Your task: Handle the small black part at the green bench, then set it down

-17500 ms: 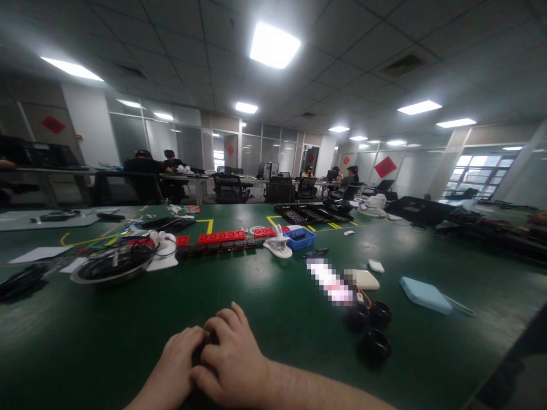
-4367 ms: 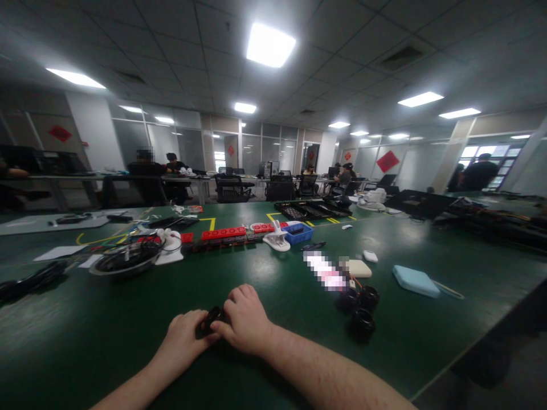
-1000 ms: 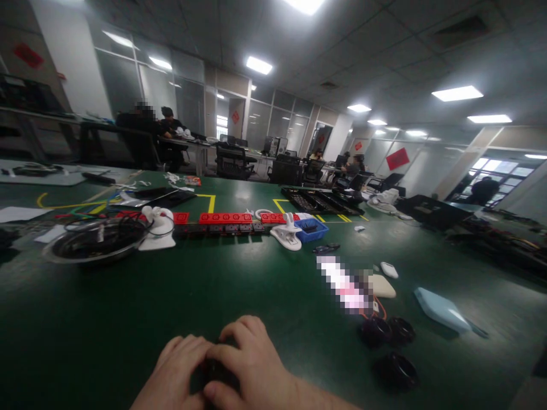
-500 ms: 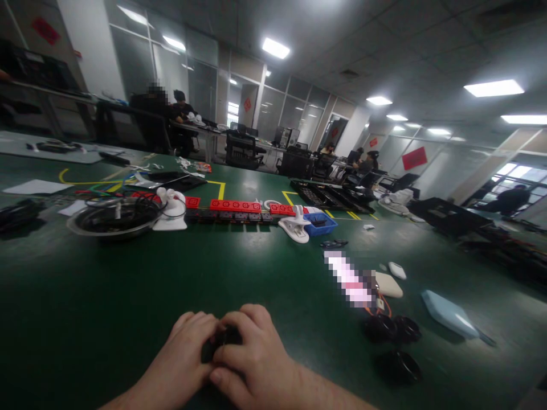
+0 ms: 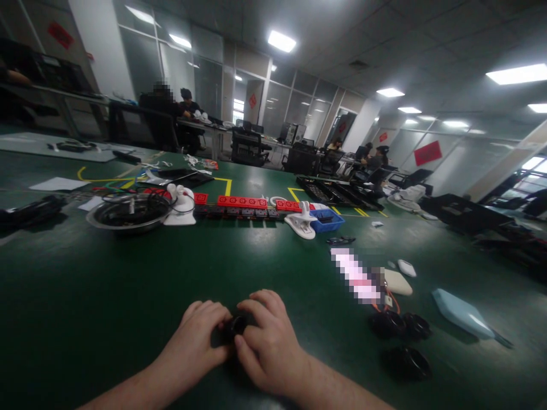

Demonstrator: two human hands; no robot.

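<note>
Hands meet low on a green table (image 5: 106,296): left hand (image 5: 200,336) and right hand (image 5: 269,341) both grasp a small black round part (image 5: 235,326) between them. Behind, a metal bowl (image 5: 128,213) holds dark cables; a blue bin (image 5: 327,220) sits farther right. Three black rings (image 5: 401,339) lie right, well apart.

The one camera is sitting on the person's head, looking forward and down, close above the fingers (image 5: 256,302) on the wide dark green table (image 5: 128,296).
</note>
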